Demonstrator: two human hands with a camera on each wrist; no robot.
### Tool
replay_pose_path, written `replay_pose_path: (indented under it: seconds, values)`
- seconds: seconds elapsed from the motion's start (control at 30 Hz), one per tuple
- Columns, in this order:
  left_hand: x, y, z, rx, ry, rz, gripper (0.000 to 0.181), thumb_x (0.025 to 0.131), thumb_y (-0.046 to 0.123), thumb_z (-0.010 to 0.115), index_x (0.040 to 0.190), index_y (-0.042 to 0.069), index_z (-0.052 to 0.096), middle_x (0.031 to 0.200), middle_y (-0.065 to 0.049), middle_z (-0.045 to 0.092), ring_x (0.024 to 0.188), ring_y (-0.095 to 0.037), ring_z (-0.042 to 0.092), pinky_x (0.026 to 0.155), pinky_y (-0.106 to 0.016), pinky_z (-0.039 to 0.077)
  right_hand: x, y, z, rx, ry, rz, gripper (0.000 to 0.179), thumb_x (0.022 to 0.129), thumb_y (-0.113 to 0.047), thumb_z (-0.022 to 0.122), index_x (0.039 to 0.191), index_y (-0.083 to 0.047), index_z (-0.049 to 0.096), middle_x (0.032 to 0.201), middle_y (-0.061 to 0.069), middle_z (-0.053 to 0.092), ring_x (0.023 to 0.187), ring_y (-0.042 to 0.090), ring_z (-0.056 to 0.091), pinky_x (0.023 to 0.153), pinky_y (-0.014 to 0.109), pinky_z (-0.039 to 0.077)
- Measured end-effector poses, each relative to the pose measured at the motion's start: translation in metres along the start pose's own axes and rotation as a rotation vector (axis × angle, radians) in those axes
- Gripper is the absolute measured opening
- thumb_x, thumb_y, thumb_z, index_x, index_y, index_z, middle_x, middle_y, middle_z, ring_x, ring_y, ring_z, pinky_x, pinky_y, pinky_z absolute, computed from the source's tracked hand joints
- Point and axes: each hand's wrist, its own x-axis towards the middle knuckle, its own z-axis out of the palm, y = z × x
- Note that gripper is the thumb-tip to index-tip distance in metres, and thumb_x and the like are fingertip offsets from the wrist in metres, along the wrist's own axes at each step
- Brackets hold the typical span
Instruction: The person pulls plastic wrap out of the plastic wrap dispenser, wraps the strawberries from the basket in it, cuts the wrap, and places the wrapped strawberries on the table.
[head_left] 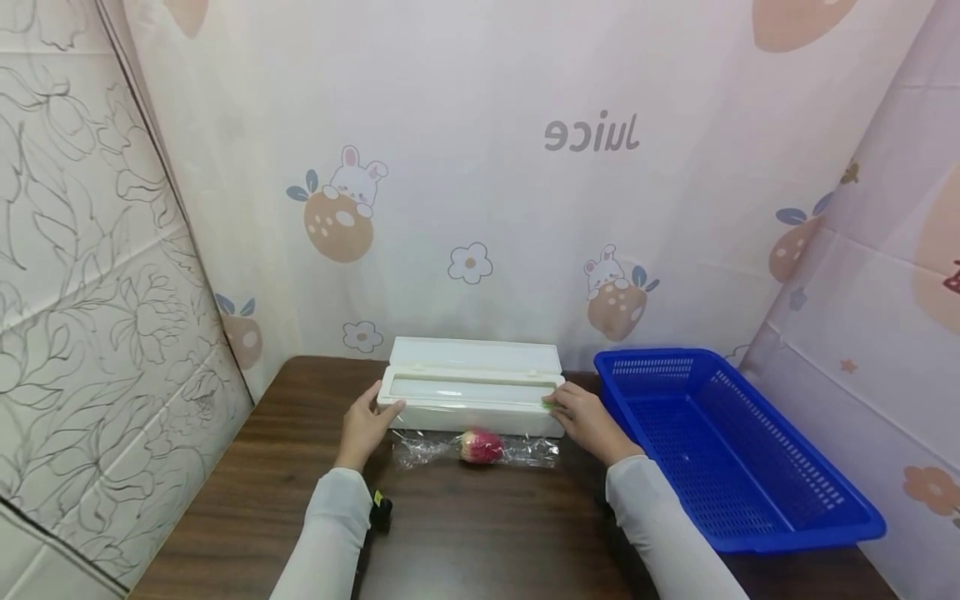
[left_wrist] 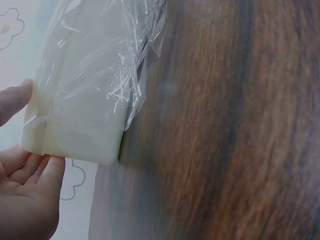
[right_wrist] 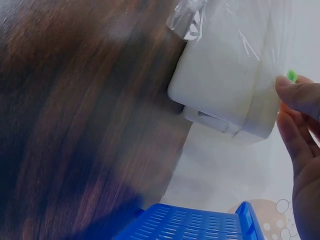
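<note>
A white cling film dispenser stands at the back of the table, its lid raised behind it. Clear cling film hangs over its front onto the table. A red-and-yellow fruit lies at the film, in front of the dispenser. My left hand grips the dispenser's left end, thumb on top and fingers against the end, as the left wrist view shows. At the right end, my right hand pinches a small green slide cutter on the top edge; the fingers partly hide it.
To the right, a blue plastic basket stands close beside my right forearm. The brown wooden table ends at a patterned curtain behind the dispenser. Dark straps and a small black device sit at my left wrist.
</note>
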Motion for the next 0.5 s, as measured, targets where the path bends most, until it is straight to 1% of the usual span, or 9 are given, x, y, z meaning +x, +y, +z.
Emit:
replay_pose_path:
  seconds: [0.17,0.27,0.37,0.5]
  values:
    - [-0.0002,-0.0003,-0.0001,-0.001,-0.005,0.011,0.078,0.083,0.04,0.068,0.143,0.003,0.033,0.148,-0.016,0.033,0.129,-0.03,0.035,0.103,-0.045,0.039,0.0002,0.0005,0.0032,0.009,0.039,-0.092,0.025,0.076,0.003,0.071,0.099,-0.006,0.069,0.093,0.005,0.064,0.085,0.014,0.059,0.07,0.039,0.056]
    - [-0.001,-0.0001,0.0,-0.004,-0.004,0.011,0.078,0.083,0.039,0.068,0.143,0.003,0.033,0.148,-0.016,0.033,0.128,-0.03,0.036,0.103,-0.045,0.039,0.0009,-0.001,0.0049,0.02,0.039,-0.131,0.029,0.076,0.006,0.069,0.103,-0.005,0.069,0.095,0.006,0.065,0.086,0.016,0.059,0.071,0.041,0.056]
    - [-0.0015,0.0,0.0,-0.003,-0.004,0.012,0.077,0.084,0.039,0.068,0.143,0.003,0.033,0.148,-0.016,0.033,0.129,-0.029,0.035,0.103,-0.044,0.039,0.0016,-0.0027,0.0056,0.018,0.019,-0.136,0.033,0.076,0.008,0.068,0.106,-0.006,0.069,0.098,0.008,0.066,0.089,0.018,0.059,0.073,0.042,0.056]
    - [-0.001,0.0001,-0.0007,-0.007,-0.004,0.016,0.077,0.084,0.039,0.068,0.142,0.002,0.033,0.148,-0.016,0.032,0.129,-0.029,0.034,0.104,-0.045,0.039,0.0027,-0.0046,0.0054,0.007,-0.027,-0.103,0.036,0.079,0.009,0.065,0.111,-0.008,0.068,0.104,0.007,0.065,0.096,0.019,0.059,0.08,0.043,0.055]
